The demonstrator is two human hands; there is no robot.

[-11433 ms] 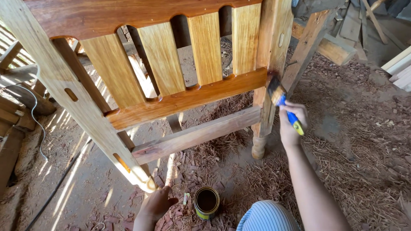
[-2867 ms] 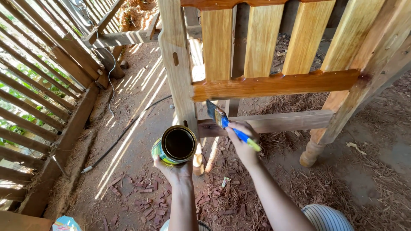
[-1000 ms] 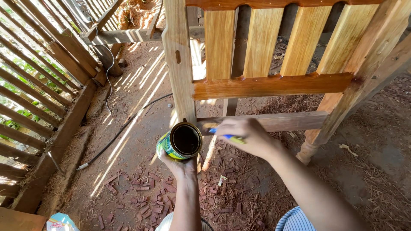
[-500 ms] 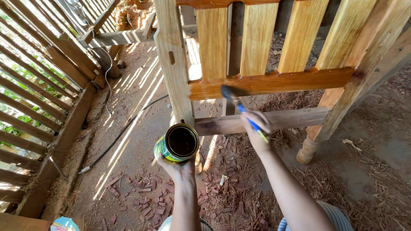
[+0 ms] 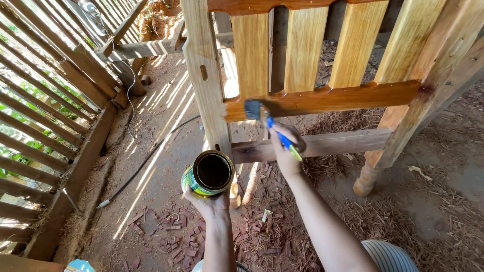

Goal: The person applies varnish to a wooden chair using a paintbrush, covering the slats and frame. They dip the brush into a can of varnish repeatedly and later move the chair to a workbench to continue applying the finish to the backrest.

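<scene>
My left hand (image 5: 209,204) holds up an open green and yellow can (image 5: 207,174) with dark liquid inside. My right hand (image 5: 285,151) grips a paintbrush (image 5: 266,120) with a blue and yellow handle. Its bristles rest against the left end of the glossy orange-brown cross rail (image 5: 327,99) of a wooden slatted frame (image 5: 302,48). The frame's left post (image 5: 204,75) is paler, and a bare lower rail (image 5: 317,145) runs just behind my right hand.
A slatted wooden fence (image 5: 45,116) runs along the left. A dark cable (image 5: 146,161) lies across the dirt floor. Wood shavings and reddish chips cover the ground. A turned wooden leg (image 5: 367,179) stands at the right.
My right hand has lifted the brush from near the can up to the cross rail's left end. The can stays held up in my left hand.
</scene>
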